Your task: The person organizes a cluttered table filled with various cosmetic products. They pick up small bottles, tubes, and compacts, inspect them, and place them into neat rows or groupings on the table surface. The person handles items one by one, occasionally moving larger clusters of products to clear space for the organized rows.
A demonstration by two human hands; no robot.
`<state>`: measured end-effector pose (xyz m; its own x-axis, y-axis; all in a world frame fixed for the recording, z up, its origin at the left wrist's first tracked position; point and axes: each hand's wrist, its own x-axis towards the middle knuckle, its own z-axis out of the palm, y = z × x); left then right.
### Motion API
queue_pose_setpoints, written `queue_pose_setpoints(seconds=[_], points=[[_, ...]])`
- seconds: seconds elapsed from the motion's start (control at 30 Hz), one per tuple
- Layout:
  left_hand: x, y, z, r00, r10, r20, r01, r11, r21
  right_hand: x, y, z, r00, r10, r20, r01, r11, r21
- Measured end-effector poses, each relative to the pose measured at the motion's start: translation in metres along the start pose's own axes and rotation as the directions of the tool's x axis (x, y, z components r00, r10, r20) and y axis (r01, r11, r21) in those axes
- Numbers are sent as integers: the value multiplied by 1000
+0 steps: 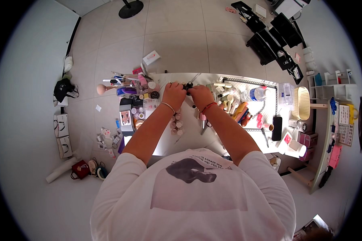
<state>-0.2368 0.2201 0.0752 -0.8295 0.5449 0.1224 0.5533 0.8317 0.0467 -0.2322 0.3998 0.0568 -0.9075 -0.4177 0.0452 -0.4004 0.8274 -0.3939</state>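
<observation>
Both my hands are together at the far side of the white table (165, 140). My left hand (175, 95) is closed, its fingertips against small black pieces (188, 85) between the hands. Curled in from the other side, my right hand (201, 96) touches the same pieces. They are too small and partly covered to name. Several small bottles with pale pink caps (177, 123) stand in rows beside my left forearm. Slim cosmetic tubes (203, 118) lie by my right wrist. Gold-toned tubes (229, 99) crowd the area right of my right hand.
At left are makeup brushes (103, 89), palettes (125, 117) and jars. At right, a black-edged tray (276, 100) holds a clear plastic bottle (255, 94). Nearby are a phone (276, 128), a cream basket (301, 103) and a white tub (297, 148). Open black cases (261, 46) lie on the floor.
</observation>
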Motion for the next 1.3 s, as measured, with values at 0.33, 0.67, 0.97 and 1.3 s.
queue_pose_setpoints(seconds=[0.33,0.67,0.97,1.3], points=[[6,4,-18,993,-90,-78,72,976,-205,-15,31,-9,972,97,-213,-74,990,117],[14,15,-3,997,-75,-8,73,986,-147,-8,3,-11,982,158,98,-149,984,-100],[15,14,2,997,-70,-27,65,986,-154,-2,7,6,961,267,76,-251,952,-176],[13,10,-5,993,-84,-80,60,964,-260,-3,11,-8,994,104,-41,-98,985,141]])
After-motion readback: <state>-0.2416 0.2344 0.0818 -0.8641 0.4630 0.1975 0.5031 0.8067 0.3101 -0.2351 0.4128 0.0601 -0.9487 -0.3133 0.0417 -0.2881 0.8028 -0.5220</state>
